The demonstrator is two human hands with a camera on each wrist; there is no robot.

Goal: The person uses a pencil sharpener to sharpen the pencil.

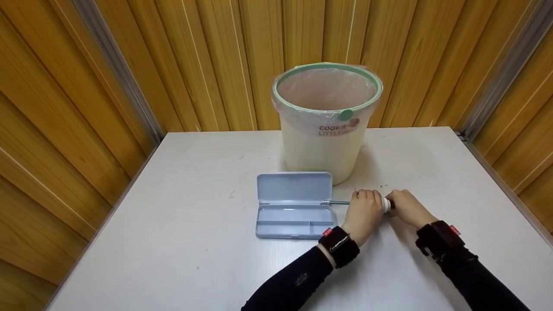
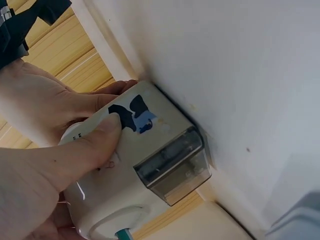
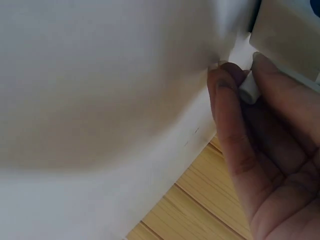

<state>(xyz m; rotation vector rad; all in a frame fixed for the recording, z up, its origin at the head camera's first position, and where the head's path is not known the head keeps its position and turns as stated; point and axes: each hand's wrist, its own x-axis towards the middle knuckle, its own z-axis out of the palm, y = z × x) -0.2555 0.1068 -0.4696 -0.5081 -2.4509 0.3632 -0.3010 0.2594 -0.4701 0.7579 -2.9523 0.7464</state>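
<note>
My left hand [image 1: 363, 216] grips a cream pencil sharpener [image 2: 175, 107] on the table, its thumb across the top beside a dark blue sticker. At one side of the sharpener is a clear dark shavings window [image 2: 181, 175]. A green pencil [image 1: 340, 202] sticks out of its front, pointing left over the edge of the pencil case [image 1: 293, 188]. On the sharpener's other side, my right hand [image 1: 408, 208] pinches the small white crank knob [image 3: 249, 90] between thumb and fingers. In the head view, the left hand hides most of the sharpener.
The light blue pencil case lies with its lid up, its compartments facing me. Behind it stands a cream waste bin [image 1: 322, 151] with a green rim and a clear bag liner. Wood-patterned walls [image 1: 216, 65] border the white table [image 1: 194, 185].
</note>
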